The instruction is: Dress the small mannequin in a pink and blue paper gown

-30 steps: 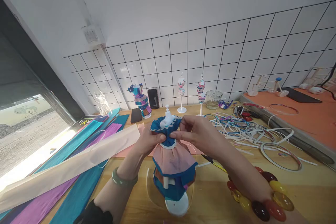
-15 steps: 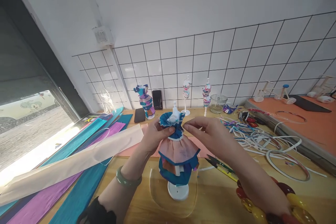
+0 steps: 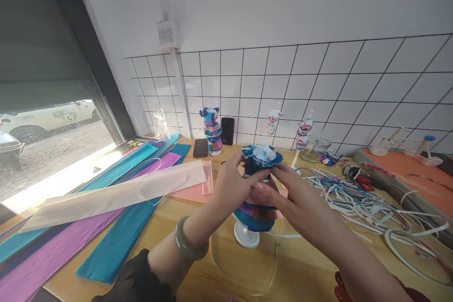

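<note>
A small dress form on a round white base stands before me, wearing a layered crepe-paper dress in teal, pink and purple. Its teal ruffled collar surrounds a white top. My left hand is closed round the waist from the left. From the right, my right hand grips the same waist, its thumb low on the front by the left fingers. My hands hide much of the bodice and the pink skirt layer. A thin clear cord loops on the table round the base.
Teal, purple and cream crepe-paper strips cover the left of the table. Behind stand a dressed form, two phones and two slim decorated forms. Tangled cords and a glass bowl lie right, beside an orange-topped ledge.
My left hand has moved across the front of the waist, and my right hand has closed onto the dress. The form leans more away from me. The view has swung left.
</note>
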Available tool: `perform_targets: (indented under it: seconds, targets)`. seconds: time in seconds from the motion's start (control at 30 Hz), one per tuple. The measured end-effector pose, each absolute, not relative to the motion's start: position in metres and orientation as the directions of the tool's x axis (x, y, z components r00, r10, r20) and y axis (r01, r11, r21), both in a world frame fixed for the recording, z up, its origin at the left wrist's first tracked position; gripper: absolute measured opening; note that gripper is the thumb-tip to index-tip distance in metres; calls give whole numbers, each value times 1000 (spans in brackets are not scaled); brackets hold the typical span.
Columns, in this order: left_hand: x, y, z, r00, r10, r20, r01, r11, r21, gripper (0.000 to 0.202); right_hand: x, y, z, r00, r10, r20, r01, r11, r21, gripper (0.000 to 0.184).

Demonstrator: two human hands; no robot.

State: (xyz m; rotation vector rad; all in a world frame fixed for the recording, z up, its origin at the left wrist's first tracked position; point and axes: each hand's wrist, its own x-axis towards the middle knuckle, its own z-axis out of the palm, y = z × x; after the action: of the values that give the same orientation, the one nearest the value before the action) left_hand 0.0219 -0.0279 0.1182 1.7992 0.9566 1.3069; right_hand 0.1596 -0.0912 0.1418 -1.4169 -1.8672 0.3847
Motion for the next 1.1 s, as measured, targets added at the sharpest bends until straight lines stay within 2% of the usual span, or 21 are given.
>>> perform_targets:
  seconds: [0.07, 0.2, 0.37, 0.5, 0.63, 0.77, 0.93, 1.1]
  targets:
    - [20, -31, 121, 253, 855, 452, 204, -504, 839, 28, 164, -87, 140, -63, 931, 360, 649, 312, -694, 24]
    - [18, -32, 123, 337, 808, 482, 221, -566, 794, 20, 176, -78, 134, 27, 967, 252, 419, 218, -882, 35]
    - [21, -30, 124, 390, 759, 521, 150, -611, 777, 16, 181, -69, 130, 187, 961, 205, 321, 137, -937, 37]
    - [21, -31, 125, 424, 733, 532, 124, -629, 767, 15, 179, -69, 133, 270, 948, 168, 301, 82, -950, 31]
    - [20, -34, 126, 409, 733, 543, 121, -633, 764, 18, 181, -71, 137, 286, 943, 169, 350, 61, -935, 22]
    - [18, -35, 126, 391, 745, 541, 106, -620, 777, 21, 186, -71, 136, 258, 948, 189, 334, 96, -938, 23]
    - [15, -34, 128, 353, 749, 561, -9, -597, 802, 21, 194, -71, 134, 176, 976, 125, 219, 85, -972, 29]
    - [13, -30, 133, 380, 798, 467, -135, -452, 882, 15, 200, -68, 133, 52, 996, 70, 65, 66, -996, 26]
